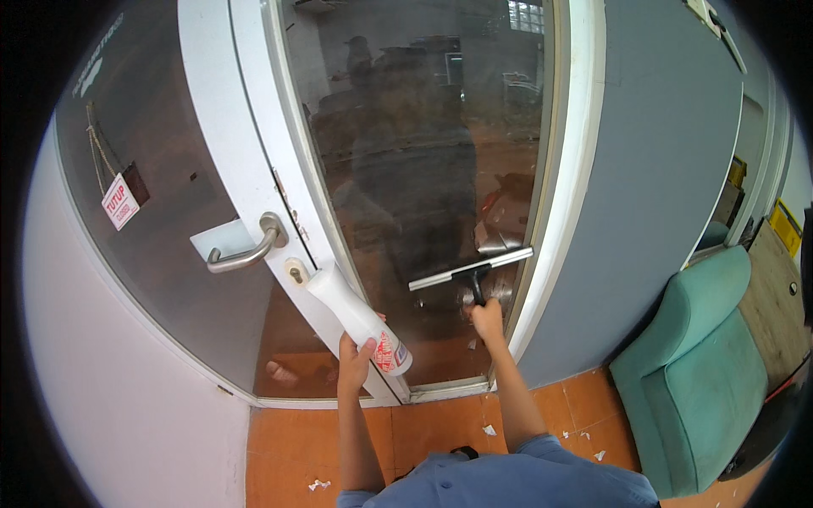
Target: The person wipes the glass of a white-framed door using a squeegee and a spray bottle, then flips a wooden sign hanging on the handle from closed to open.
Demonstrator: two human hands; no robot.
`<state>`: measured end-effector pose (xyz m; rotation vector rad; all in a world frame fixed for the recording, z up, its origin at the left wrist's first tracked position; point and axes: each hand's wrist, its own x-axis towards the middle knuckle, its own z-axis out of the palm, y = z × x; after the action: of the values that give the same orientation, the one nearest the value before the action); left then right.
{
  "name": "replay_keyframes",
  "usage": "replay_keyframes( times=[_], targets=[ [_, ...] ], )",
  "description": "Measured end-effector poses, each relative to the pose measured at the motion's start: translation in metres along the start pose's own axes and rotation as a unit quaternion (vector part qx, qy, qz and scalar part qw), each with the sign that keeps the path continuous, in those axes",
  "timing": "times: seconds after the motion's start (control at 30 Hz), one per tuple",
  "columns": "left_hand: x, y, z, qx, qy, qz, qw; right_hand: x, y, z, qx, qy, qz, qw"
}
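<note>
My right hand is closed around the black handle of a window squeegee. The squeegee's long metal blade lies slightly tilted against the lower part of a tall glass pane, its right end near the white frame. In my left hand is a white plastic bottle with red print, held around its lower part and leaning to the upper left. The bottle's narrower end is beside the door's keyhole. The pane looks hazy and reflects a dark figure.
Left of the pane is a glazed door with a metal lever handle and a hanging sign. A grey wall and a green upholstered chair stand at right. White paper scraps lie on the orange tile floor.
</note>
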<state>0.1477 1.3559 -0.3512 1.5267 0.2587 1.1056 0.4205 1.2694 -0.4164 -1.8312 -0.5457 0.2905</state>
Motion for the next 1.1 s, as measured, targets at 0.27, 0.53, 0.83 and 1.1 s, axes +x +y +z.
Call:
replay_keyframes(
  times=[0.27,0.53,0.83,1.1],
  targets=[
    [0.017,-0.022,0.012,0.050,-0.034,-0.026,0.998,0.008,0.020,0.011,0.082,-0.023,0.013,0.996],
    [0.029,-0.018,-0.032,0.065,-0.108,-0.031,0.992,-0.056,-0.078,-0.021,0.326,-0.164,0.086,0.927],
    [0.044,-0.019,-0.060,-0.009,-0.161,-0.036,0.986,-0.035,-0.180,-0.019,0.518,-0.087,-0.066,0.848],
    [0.045,-0.019,-0.058,0.027,-0.177,-0.038,0.983,-0.031,-0.045,0.032,0.315,0.009,-0.009,0.949]
  ],
)
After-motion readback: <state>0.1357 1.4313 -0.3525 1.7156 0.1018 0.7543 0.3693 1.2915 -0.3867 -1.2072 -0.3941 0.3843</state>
